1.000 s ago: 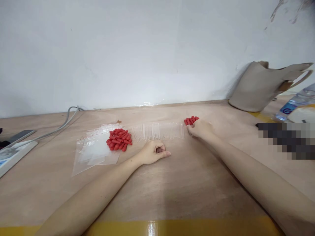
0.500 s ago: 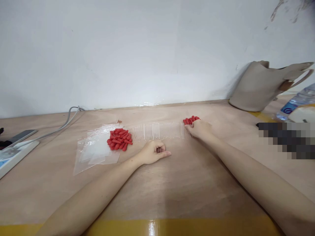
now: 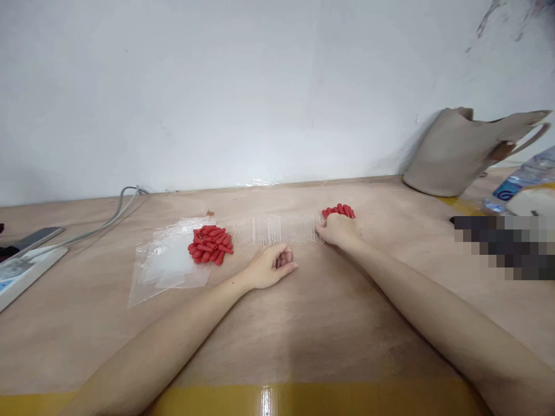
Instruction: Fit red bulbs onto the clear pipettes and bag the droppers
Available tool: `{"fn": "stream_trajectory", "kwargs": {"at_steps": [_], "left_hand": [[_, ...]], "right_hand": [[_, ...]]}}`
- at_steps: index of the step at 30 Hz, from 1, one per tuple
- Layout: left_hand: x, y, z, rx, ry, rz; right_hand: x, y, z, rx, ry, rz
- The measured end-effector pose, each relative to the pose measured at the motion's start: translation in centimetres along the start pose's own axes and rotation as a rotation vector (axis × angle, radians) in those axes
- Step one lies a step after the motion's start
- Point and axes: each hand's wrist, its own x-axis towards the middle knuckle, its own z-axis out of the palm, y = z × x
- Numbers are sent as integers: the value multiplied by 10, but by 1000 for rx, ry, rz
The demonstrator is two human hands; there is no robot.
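Note:
A row of thin clear tubes [image 3: 273, 229] lies side by side on the wooden table. My right hand [image 3: 340, 229] is at the row's right end, thumb and fingers pinched on a clear tube there. Just beyond its knuckles is a small row of red rubber bulbs [image 3: 342, 209], partly hidden by the hand. My left hand [image 3: 271, 266] rests on the table in front of the tubes, fingers loosely curled and thumb apart, with nothing visible in it. To its left, a pile of red rubber bulbs [image 3: 211, 245] sits on the edge of clear plastic bags [image 3: 169, 266].
A grey cable [image 3: 117, 214] runs to a white power strip [image 3: 34, 271] at the left, beside a dark flat device [image 3: 39, 238]. At the right stand a beige bag [image 3: 451, 153] and a water bottle [image 3: 520, 182]. A white wall rises behind the table.
My right hand has shifted slightly left, from beside the red bulbs onto the right end of the tube row. My left hand's fingers have loosened a little.

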Motion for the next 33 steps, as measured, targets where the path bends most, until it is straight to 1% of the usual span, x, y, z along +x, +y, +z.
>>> {"fn": "stream_trajectory", "kwargs": {"at_steps": [3,5,6,8,11,14,17,19,21,22,23,26,28,29,33], "left_hand": [[0,1,0,1,19,4],[0,2,-1,-14,23,6],[-1,3,-2,-16,23,7],[-1,5,-5,6,20,13],[-1,4,-13,117,63,14],[1,1,-25,259,135,-13],[2,-4,-44,429,185,-66],[2,-10,-63,543,211,-76],[0,-16,-87,653,249,-58],[-1,-20,-98,712,232,-69],[-3,-23,-109,751,188,-87],[-10,-30,-134,769,-90,-122],[-12,-31,-140,776,-199,-132],[-13,-31,-141,782,-228,-133],[-12,-29,-137,772,-281,-159]], "right_hand": [[0,-2,0,9,3,11],[0,-2,3,28,33,-3],[-1,-1,5,46,73,-14],[-6,1,11,97,202,-54],[-20,4,21,149,425,-199],[-35,8,29,172,545,-391],[-41,16,34,209,613,-565],[-42,23,35,238,619,-673],[-42,29,35,266,595,-741],[-43,31,34,278,580,-755],[-44,33,33,287,566,-758],[-47,36,30,304,522,-765],[-48,36,29,309,496,-772],[-48,35,29,311,484,-772],[-48,34,29,324,446,-765]]}}
